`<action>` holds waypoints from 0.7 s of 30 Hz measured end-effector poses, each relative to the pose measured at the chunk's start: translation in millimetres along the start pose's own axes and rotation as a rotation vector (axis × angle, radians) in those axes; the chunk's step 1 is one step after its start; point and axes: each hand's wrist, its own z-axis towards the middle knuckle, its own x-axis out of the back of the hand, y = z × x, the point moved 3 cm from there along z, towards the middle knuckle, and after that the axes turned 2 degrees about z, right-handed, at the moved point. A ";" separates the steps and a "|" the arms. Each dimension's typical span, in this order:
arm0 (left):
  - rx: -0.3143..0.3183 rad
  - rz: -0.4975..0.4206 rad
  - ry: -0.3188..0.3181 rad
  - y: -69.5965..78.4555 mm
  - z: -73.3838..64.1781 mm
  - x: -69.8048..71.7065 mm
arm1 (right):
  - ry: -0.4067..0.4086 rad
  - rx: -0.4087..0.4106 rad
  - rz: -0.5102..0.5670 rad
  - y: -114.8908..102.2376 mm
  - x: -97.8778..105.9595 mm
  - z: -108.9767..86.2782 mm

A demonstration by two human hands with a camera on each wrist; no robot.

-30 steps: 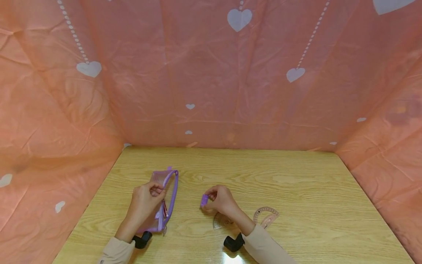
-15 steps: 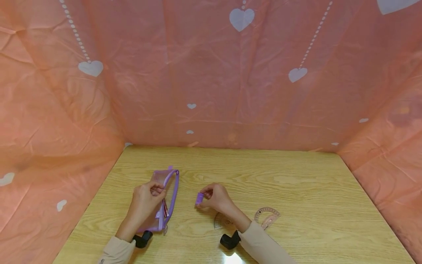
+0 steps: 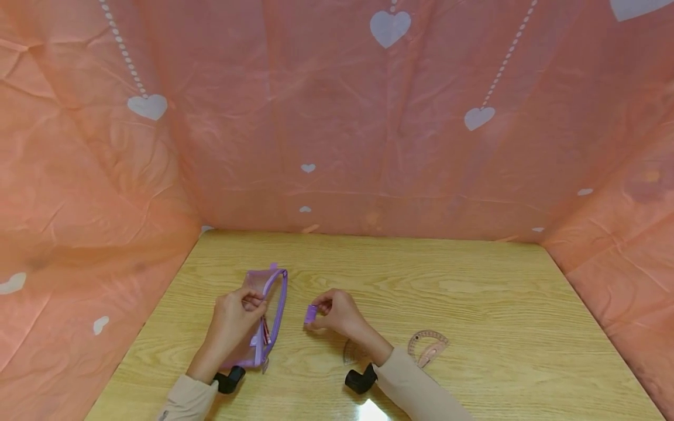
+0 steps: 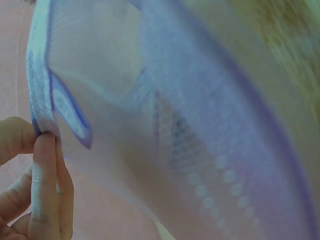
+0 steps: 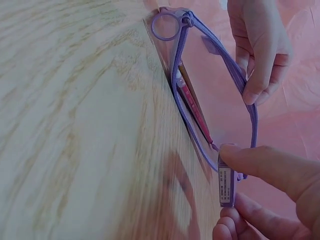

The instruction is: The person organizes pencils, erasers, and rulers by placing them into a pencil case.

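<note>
On one wooden table (image 3: 474, 286) we see one purple pouch (image 3: 260, 345), mouth gaping. We count two hands, well apart: the left hand (image 3: 234, 313) pinches the pouch's rim; the right hand (image 3: 341, 316), beside two clear protractors (image 3: 433, 352), clamps one purple block (image 3: 310, 314) between thumb and fingers, near the pouch.

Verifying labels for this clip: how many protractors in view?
2. The first protractor is on the table, partly hidden by the right forearm; the second protractor lies to its right. More may be hidden in the pouch.
</note>
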 end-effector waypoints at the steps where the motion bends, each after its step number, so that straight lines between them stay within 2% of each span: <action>1: -0.001 0.000 0.000 -0.1 0.0 0.2 | -0.004 0.000 0.002 -0.1 -1.0 0.5; 6: -0.004 -0.010 0.002 -1.5 0.2 0.1 | -0.028 0.008 0.000 -1.1 -5.2 3.0; 21: 0.003 -0.016 0.009 -3.4 0.4 -1.3 | -0.027 0.018 -0.001 -3.0 -15.2 10.6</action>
